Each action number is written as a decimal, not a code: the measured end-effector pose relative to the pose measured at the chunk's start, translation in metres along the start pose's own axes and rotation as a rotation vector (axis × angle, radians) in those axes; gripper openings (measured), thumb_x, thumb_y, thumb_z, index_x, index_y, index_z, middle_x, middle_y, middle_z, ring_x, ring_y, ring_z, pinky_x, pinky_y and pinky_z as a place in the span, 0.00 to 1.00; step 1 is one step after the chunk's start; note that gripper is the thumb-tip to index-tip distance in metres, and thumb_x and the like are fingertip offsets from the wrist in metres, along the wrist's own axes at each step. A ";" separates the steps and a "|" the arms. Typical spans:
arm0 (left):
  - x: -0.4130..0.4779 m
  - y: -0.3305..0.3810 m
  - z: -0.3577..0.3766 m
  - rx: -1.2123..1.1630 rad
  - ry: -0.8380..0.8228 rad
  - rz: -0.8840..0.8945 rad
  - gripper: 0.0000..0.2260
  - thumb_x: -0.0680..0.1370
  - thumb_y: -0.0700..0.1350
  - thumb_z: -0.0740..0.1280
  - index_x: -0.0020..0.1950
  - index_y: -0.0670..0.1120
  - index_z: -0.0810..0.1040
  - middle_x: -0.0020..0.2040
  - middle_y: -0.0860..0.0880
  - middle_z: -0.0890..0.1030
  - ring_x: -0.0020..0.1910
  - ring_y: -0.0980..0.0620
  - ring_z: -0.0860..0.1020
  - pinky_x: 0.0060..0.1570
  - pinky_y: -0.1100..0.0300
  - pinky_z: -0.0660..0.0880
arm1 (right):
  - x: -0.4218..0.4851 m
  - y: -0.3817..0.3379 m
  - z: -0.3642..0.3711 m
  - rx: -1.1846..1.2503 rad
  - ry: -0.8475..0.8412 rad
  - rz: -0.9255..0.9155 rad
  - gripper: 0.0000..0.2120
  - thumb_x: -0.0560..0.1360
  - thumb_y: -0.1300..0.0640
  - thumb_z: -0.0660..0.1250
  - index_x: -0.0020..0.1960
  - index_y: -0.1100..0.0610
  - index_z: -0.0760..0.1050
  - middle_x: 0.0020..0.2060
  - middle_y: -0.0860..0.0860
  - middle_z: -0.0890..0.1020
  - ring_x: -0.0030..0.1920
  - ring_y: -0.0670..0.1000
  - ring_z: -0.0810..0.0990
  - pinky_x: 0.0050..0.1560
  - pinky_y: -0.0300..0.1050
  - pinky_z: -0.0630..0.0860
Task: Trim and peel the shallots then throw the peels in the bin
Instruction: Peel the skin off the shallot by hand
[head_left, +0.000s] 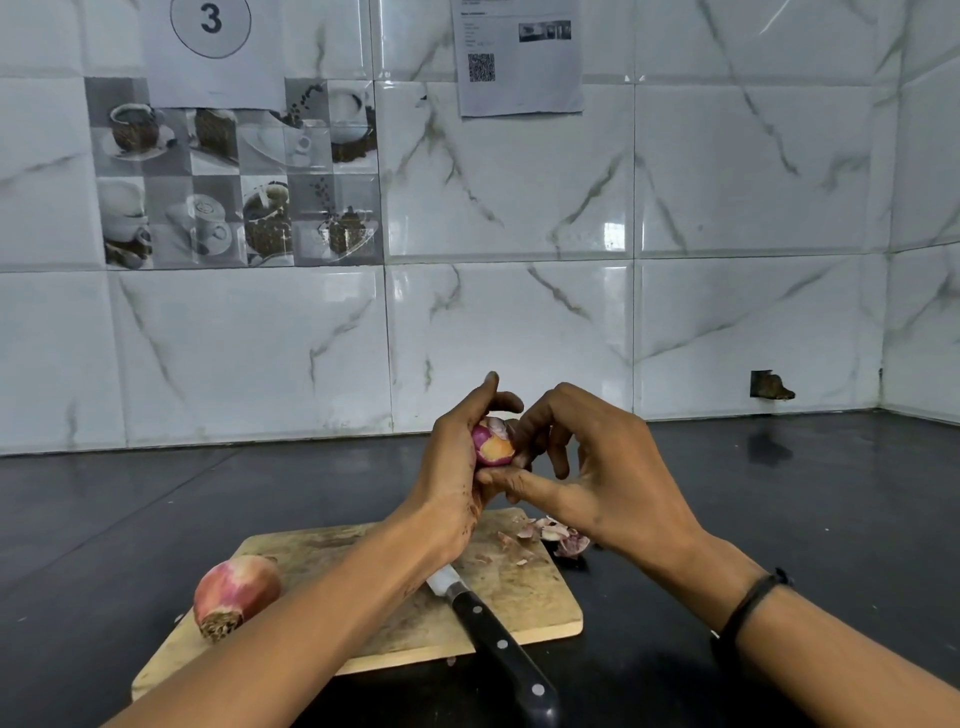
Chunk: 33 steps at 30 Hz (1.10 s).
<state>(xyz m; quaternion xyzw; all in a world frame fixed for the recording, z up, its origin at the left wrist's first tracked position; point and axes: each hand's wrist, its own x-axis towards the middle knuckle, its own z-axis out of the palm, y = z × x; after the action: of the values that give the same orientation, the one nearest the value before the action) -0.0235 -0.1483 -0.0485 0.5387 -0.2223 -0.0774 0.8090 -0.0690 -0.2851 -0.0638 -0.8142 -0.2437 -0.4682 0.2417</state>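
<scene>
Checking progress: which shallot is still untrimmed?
The whole shallot lying on the cutting board, root tuft intact. The held shallot, between left hand and right hand, is partly peeled.

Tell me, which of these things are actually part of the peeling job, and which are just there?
Part of the job:
half-peeled shallot, gripped by the left hand and pinched by the right hand; unpeeled shallot; knife; cutting board; loose peels.

Just there:
sheet marked 3 and QR-code sheet on the wall; black wristband.
</scene>
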 end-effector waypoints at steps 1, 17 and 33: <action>-0.001 0.001 0.000 -0.008 -0.012 0.013 0.15 0.80 0.54 0.65 0.38 0.48 0.82 0.36 0.43 0.82 0.45 0.42 0.76 0.41 0.56 0.71 | 0.000 -0.001 0.000 0.013 0.007 0.000 0.16 0.67 0.41 0.79 0.46 0.47 0.78 0.39 0.41 0.80 0.37 0.48 0.78 0.36 0.46 0.76; -0.004 0.003 0.003 0.021 -0.066 0.068 0.13 0.81 0.51 0.63 0.43 0.44 0.79 0.28 0.47 0.78 0.25 0.54 0.77 0.28 0.64 0.73 | -0.002 -0.005 0.002 -0.006 0.029 -0.025 0.14 0.68 0.48 0.80 0.48 0.50 0.78 0.41 0.43 0.79 0.36 0.49 0.77 0.35 0.32 0.69; -0.003 0.000 0.003 0.040 0.004 0.025 0.17 0.80 0.52 0.65 0.33 0.50 0.84 0.31 0.45 0.77 0.31 0.49 0.75 0.35 0.57 0.69 | -0.001 -0.004 0.001 0.069 -0.017 0.024 0.14 0.69 0.50 0.81 0.42 0.52 0.77 0.36 0.44 0.79 0.36 0.48 0.77 0.36 0.33 0.72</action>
<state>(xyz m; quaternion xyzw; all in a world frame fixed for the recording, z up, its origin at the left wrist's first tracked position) -0.0273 -0.1503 -0.0481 0.5521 -0.2290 -0.0615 0.7994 -0.0712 -0.2816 -0.0640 -0.8122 -0.2522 -0.4495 0.2732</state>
